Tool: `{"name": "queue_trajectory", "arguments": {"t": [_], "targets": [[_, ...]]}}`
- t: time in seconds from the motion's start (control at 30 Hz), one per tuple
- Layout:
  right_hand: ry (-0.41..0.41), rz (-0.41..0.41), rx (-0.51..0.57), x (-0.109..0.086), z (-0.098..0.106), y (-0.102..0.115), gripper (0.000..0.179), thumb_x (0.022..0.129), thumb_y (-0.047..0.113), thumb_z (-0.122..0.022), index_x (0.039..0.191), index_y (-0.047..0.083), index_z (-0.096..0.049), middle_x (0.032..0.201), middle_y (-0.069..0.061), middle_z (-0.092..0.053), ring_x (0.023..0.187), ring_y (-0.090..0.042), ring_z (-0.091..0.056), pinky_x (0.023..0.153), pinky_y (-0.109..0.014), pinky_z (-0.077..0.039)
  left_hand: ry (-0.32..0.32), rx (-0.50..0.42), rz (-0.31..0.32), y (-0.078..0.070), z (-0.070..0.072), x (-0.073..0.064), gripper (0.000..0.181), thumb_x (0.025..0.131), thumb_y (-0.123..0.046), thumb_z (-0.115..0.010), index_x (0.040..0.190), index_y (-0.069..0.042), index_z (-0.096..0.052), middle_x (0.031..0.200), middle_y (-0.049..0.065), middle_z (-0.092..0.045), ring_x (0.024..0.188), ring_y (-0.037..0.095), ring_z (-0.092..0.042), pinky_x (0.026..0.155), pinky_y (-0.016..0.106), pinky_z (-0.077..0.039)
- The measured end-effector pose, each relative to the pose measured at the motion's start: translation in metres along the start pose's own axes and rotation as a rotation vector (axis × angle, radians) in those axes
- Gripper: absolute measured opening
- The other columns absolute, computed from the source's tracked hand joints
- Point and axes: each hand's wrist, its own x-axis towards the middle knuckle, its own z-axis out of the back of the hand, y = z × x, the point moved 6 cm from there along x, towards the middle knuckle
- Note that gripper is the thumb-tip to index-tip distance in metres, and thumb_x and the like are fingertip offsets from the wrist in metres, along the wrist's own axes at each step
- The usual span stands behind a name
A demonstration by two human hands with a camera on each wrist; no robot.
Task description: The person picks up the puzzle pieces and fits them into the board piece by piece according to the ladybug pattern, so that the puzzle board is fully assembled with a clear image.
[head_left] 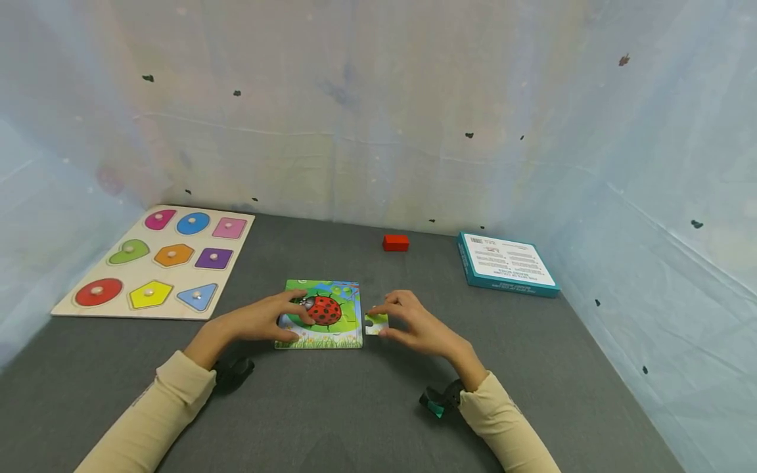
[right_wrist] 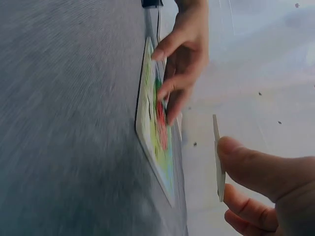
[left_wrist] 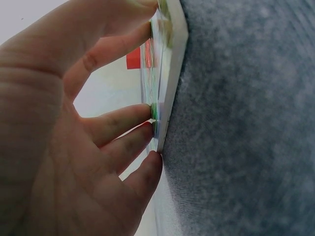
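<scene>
A ladybug puzzle board (head_left: 346,339) lies flat on the dark table, its red spotted ladybug on a green background. My left hand (head_left: 266,319) rests on its left part with spread fingers, and the fingertips (left_wrist: 147,112) touch the picture. The thumb lies by the near left corner. Just right of the board, my right hand (head_left: 416,326) pinches a puzzle piece (head_left: 375,327) between thumb and fingers. The piece is green and pale with a rounded notch. In the right wrist view this piece (right_wrist: 219,164) appears edge-on, held above the table.
At the left lies a wooden peg board (head_left: 142,256) with several coloured shapes. A red block (head_left: 395,243) sits beyond the puzzle, and a teal and white box (head_left: 507,263) lies at the back right. Pale sheeting (head_left: 378,131) hangs behind and beside the table.
</scene>
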Motion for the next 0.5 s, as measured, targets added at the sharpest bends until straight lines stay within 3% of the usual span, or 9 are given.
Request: {"name": "queue_trajectory", "arguments": {"t": [0.3, 0.5], "targets": [[0.020, 0.069, -0.015, 0.028, -0.024, 0.003, 0.034, 0.086, 0.017, -0.068, 0.118, 0.007, -0.062, 0.109, -0.008, -0.053, 0.110, -0.025, -0.042, 0.098, -0.042, -0.031, 0.016, -0.007, 0.022, 0.001, -0.001, 0.000, 0.021, 0.084, -0.024, -0.069, 0.105, -0.021, -0.067, 0.144, 0.028, -0.029, 0.130, 0.046, -0.030, 0.095, 0.060, -0.034], [0.053, 0.074, -0.044, 0.038, -0.042, 0.002, 0.035, 0.085, 0.019, -0.069, 0.117, 0.008, -0.063, 0.103, -0.007, -0.052, 0.103, -0.020, -0.042, 0.098, -0.039, -0.031, 0.021, -0.007, 0.028, 0.002, -0.001, 0.001, 0.021, 0.084, -0.026, -0.069, 0.105, -0.022, -0.066, 0.144, 0.027, -0.029, 0.130, 0.046, -0.029, 0.097, 0.061, -0.032]]}}
